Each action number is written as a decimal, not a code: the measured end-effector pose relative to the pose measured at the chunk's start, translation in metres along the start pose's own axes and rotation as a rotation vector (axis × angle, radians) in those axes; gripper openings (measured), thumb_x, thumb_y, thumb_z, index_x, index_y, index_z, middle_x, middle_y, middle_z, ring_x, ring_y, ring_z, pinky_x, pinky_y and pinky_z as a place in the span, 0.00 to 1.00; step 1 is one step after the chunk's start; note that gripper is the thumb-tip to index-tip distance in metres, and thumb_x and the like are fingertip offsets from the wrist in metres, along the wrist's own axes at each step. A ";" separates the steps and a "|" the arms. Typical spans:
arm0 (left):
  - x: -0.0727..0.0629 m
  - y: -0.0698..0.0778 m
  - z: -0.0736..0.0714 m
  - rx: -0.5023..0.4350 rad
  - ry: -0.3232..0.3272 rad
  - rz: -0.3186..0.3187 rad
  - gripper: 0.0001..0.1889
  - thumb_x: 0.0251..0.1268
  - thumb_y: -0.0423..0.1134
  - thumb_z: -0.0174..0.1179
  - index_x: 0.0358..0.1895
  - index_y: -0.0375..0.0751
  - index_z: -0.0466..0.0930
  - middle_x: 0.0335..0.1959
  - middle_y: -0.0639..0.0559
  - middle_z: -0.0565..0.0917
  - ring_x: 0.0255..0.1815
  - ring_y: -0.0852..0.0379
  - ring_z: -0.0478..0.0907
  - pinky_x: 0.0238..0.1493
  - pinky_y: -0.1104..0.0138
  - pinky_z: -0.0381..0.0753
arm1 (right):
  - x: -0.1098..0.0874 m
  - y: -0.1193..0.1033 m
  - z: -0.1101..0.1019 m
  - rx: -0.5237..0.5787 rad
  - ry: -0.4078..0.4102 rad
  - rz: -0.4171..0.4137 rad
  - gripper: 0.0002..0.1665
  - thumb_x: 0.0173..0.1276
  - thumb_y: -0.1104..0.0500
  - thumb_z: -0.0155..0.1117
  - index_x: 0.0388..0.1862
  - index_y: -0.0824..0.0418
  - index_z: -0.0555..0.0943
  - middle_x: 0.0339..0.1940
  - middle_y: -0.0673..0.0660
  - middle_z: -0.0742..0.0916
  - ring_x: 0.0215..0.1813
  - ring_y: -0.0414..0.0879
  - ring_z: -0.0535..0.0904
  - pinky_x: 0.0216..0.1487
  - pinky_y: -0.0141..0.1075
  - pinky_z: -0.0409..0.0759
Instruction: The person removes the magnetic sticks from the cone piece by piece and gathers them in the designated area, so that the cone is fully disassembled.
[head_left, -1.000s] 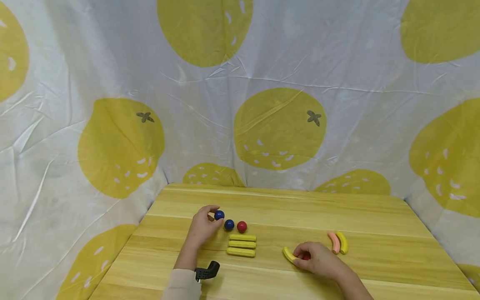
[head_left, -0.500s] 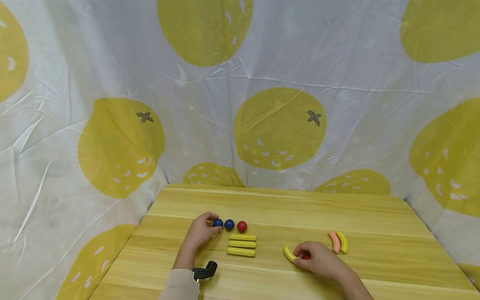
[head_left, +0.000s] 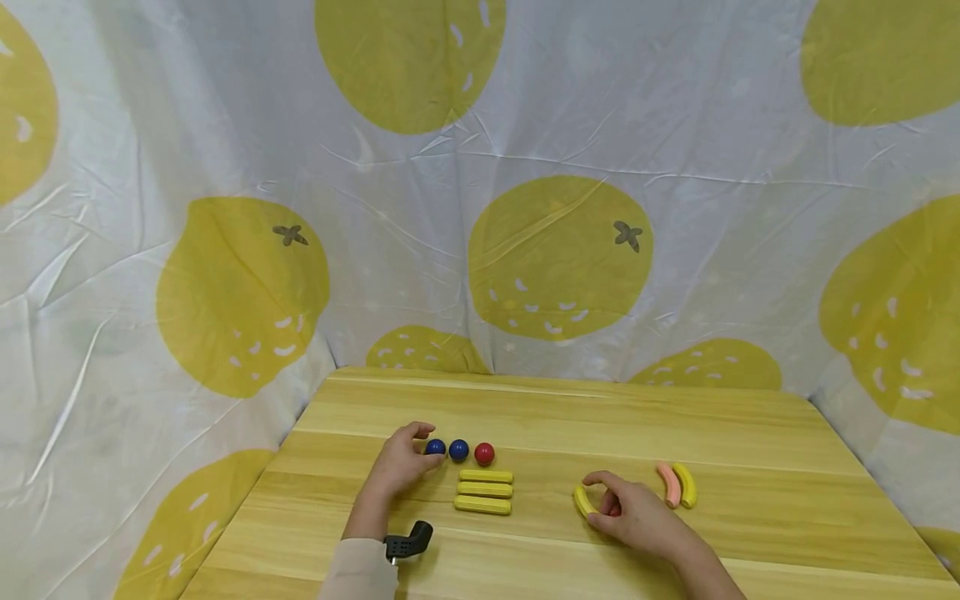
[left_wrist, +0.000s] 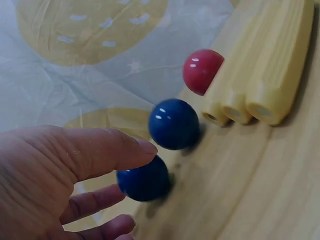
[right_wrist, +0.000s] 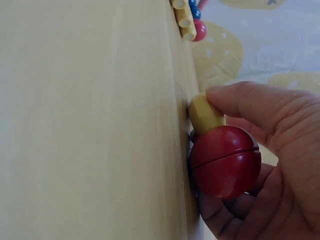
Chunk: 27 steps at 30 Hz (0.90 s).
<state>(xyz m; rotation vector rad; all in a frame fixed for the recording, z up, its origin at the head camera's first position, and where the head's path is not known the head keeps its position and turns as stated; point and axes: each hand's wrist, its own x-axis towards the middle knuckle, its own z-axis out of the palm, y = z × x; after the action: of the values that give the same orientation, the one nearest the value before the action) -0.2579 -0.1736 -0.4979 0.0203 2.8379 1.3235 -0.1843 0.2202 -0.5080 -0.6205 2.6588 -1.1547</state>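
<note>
In the head view, two blue balls and a red ball stand in a row on the table. My left hand is at the outer blue ball; its thumb lies along the ball and the other fingers are spread loosely behind it. The second blue ball sits just beyond the thumb tip. My right hand holds a yellow curved block, thumb at the near end and a finger by the far end. A grooved red ball lies within the curl of that hand, mostly hidden in the head view.
Several yellow bars, three in a stack of rows, lie in front of the ball row. A pink curved block and another yellow curved block lie together at right. A lemon-print cloth hangs behind the wooden table.
My left hand lowered the outer blue ball into line with the others, and its fingers have loosened. The yellow curved block at my right hand has turned and shifted slightly right.
</note>
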 end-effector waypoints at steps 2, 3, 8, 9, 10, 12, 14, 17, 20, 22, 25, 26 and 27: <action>-0.001 0.003 -0.003 0.009 0.018 0.036 0.27 0.62 0.38 0.71 0.64 0.37 0.77 0.62 0.37 0.79 0.58 0.37 0.80 0.58 0.46 0.80 | 0.001 0.000 0.000 -0.001 -0.002 -0.023 0.27 0.71 0.53 0.68 0.66 0.59 0.76 0.30 0.45 0.82 0.26 0.32 0.73 0.28 0.29 0.74; -0.001 0.005 -0.005 0.012 0.030 0.055 0.26 0.63 0.37 0.70 0.64 0.37 0.77 0.62 0.36 0.78 0.57 0.37 0.80 0.58 0.45 0.80 | 0.001 -0.001 0.000 -0.002 -0.005 -0.032 0.25 0.72 0.54 0.67 0.66 0.59 0.77 0.29 0.45 0.82 0.26 0.31 0.72 0.28 0.29 0.74; -0.003 0.013 -0.012 0.010 0.067 0.108 0.23 0.66 0.35 0.65 0.64 0.37 0.78 0.61 0.35 0.78 0.54 0.35 0.80 0.57 0.46 0.81 | 0.002 -0.002 0.001 -0.004 -0.032 -0.022 0.19 0.77 0.54 0.62 0.62 0.59 0.81 0.26 0.46 0.81 0.24 0.31 0.70 0.27 0.30 0.72; -0.003 0.013 -0.013 0.016 0.066 0.111 0.22 0.66 0.34 0.65 0.63 0.37 0.78 0.61 0.34 0.78 0.54 0.35 0.80 0.57 0.46 0.81 | 0.002 -0.001 0.001 -0.010 -0.032 -0.014 0.19 0.77 0.53 0.61 0.62 0.59 0.81 0.27 0.46 0.82 0.25 0.31 0.72 0.28 0.30 0.73; -0.004 0.014 -0.014 0.025 0.062 0.111 0.22 0.66 0.34 0.65 0.62 0.36 0.78 0.60 0.34 0.78 0.54 0.35 0.80 0.57 0.46 0.81 | 0.002 -0.001 0.001 -0.023 -0.026 -0.005 0.18 0.78 0.54 0.61 0.61 0.58 0.81 0.30 0.46 0.84 0.28 0.30 0.74 0.30 0.30 0.75; -0.004 0.014 -0.015 0.046 0.055 0.111 0.20 0.66 0.34 0.64 0.61 0.36 0.79 0.60 0.34 0.79 0.54 0.35 0.81 0.57 0.46 0.81 | 0.002 -0.001 0.001 -0.046 -0.014 0.015 0.16 0.78 0.55 0.60 0.60 0.57 0.82 0.35 0.48 0.87 0.31 0.30 0.76 0.33 0.30 0.76; -0.005 0.015 -0.013 0.052 0.053 0.125 0.19 0.67 0.34 0.64 0.60 0.34 0.80 0.59 0.34 0.79 0.54 0.35 0.81 0.58 0.46 0.81 | 0.001 -0.001 0.002 -0.061 0.001 0.026 0.14 0.77 0.58 0.59 0.58 0.58 0.83 0.35 0.48 0.86 0.32 0.31 0.75 0.34 0.29 0.75; -0.008 0.024 -0.008 0.055 0.054 0.171 0.17 0.69 0.34 0.63 0.58 0.33 0.81 0.55 0.35 0.81 0.52 0.38 0.81 0.56 0.48 0.82 | 0.001 -0.002 0.002 -0.093 0.043 0.053 0.13 0.73 0.61 0.62 0.54 0.58 0.84 0.29 0.45 0.82 0.27 0.32 0.71 0.30 0.28 0.71; -0.013 0.043 0.004 0.057 0.030 0.240 0.14 0.71 0.36 0.61 0.56 0.36 0.82 0.49 0.41 0.83 0.43 0.49 0.82 0.47 0.57 0.84 | 0.001 -0.004 0.002 -0.107 0.080 0.085 0.13 0.69 0.62 0.64 0.52 0.59 0.85 0.24 0.44 0.79 0.23 0.32 0.69 0.25 0.28 0.69; -0.019 0.059 0.017 0.076 -0.006 0.311 0.12 0.72 0.37 0.60 0.54 0.39 0.83 0.45 0.47 0.83 0.38 0.58 0.79 0.40 0.64 0.82 | -0.001 -0.005 0.001 -0.114 0.094 0.100 0.13 0.68 0.61 0.66 0.51 0.61 0.85 0.22 0.44 0.78 0.22 0.33 0.68 0.24 0.28 0.68; -0.032 0.083 0.043 0.085 -0.105 0.427 0.11 0.72 0.39 0.61 0.52 0.43 0.85 0.42 0.52 0.83 0.34 0.66 0.75 0.35 0.72 0.77 | -0.002 -0.005 -0.001 -0.125 0.095 0.114 0.13 0.67 0.59 0.69 0.50 0.62 0.85 0.21 0.45 0.78 0.21 0.33 0.68 0.23 0.28 0.67; -0.038 0.091 0.053 0.089 -0.149 0.459 0.11 0.72 0.40 0.61 0.52 0.43 0.85 0.42 0.52 0.84 0.33 0.68 0.74 0.34 0.74 0.77 | -0.002 -0.005 -0.002 -0.132 0.095 0.119 0.14 0.67 0.58 0.70 0.49 0.62 0.86 0.21 0.45 0.78 0.20 0.33 0.68 0.23 0.28 0.67; -0.043 0.097 0.064 0.103 -0.191 0.495 0.11 0.72 0.41 0.62 0.53 0.44 0.85 0.43 0.53 0.84 0.32 0.70 0.73 0.35 0.75 0.76 | -0.002 -0.005 -0.002 -0.136 0.096 0.129 0.14 0.66 0.57 0.71 0.49 0.62 0.86 0.21 0.45 0.78 0.20 0.33 0.68 0.22 0.28 0.67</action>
<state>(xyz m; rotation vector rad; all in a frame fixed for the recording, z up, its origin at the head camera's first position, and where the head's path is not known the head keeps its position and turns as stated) -0.2134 -0.0631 -0.4642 0.8495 2.8290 1.1465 -0.1819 0.2192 -0.5030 -0.4166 2.8287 -1.0003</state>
